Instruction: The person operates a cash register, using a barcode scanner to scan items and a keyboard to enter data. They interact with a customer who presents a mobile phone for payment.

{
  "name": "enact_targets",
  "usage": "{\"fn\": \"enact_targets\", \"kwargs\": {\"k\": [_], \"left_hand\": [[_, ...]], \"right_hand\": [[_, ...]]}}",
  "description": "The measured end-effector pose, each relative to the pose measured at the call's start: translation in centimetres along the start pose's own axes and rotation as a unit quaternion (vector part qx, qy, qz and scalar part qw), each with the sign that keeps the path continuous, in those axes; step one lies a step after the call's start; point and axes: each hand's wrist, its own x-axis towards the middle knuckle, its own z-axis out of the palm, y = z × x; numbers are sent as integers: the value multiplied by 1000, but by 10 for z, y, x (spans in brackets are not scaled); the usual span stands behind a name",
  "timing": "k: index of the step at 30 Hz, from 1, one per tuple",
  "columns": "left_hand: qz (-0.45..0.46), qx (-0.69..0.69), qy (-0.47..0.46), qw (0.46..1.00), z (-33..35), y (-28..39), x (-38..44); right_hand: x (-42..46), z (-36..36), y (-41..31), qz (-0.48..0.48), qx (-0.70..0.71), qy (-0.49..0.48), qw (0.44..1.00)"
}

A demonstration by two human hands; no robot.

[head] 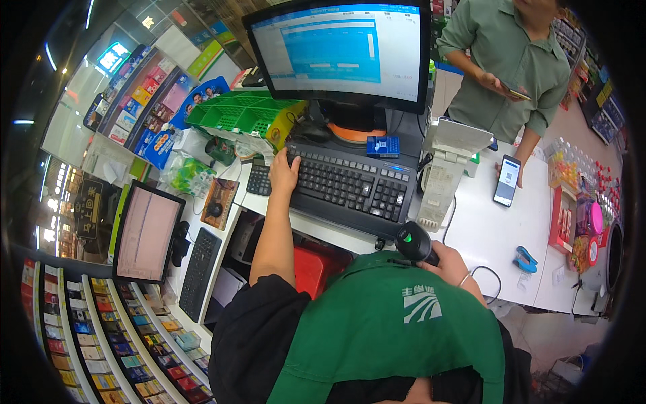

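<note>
My right hand (449, 263) grips a black handheld barcode scanner (417, 243) with a green light on its head, low in front of my green apron. My left hand (283, 174) rests at the left end of a black keyboard (348, 187), its fingers around the corner keys, nothing visibly held. Beside that hand lies a black calculator (259, 179). Behind the keyboard stands a monitor (343, 55) with a lit blue window, and a small blue box (383, 146) sits below it. Across the counter a person holds out a smartphone (507, 181) showing a code.
A white customer display (444, 171) stands right of the keyboard. On the white counter (474, 227) are a blue stapler (525, 259), a cable and candy jars (562, 164). Green baskets (242, 111), a second monitor (147, 232), another keyboard (200, 272) and racks of small packs (121, 343) are at left.
</note>
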Motion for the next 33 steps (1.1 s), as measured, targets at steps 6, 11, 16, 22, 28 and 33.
{"fn": "enact_targets", "kwargs": {"k": [6, 11, 16, 22, 28, 33], "left_hand": [[10, -67, -2, 998, 3, -8, 4], [28, -23, -24, 999, 5, -11, 7], [-23, -14, -59, 998, 5, -9, 9], [47, -21, -13, 999, 4, -15, 7], [-7, -27, -12, 1000, 0, -6, 2], [-34, -32, -25, 999, -5, 0, 1]], "right_hand": [[1, -17, 36, 1, -16, 96, 995], [-3, -104, 106, 148, 144, 359, 910], [2, -159, 147, 208, 90, 403, 887], [27, -153, 150, 177, 57, 439, 879], [35, -147, 162, 180, 72, 442, 876], [30, -146, 164, 169, 73, 441, 878]]}}
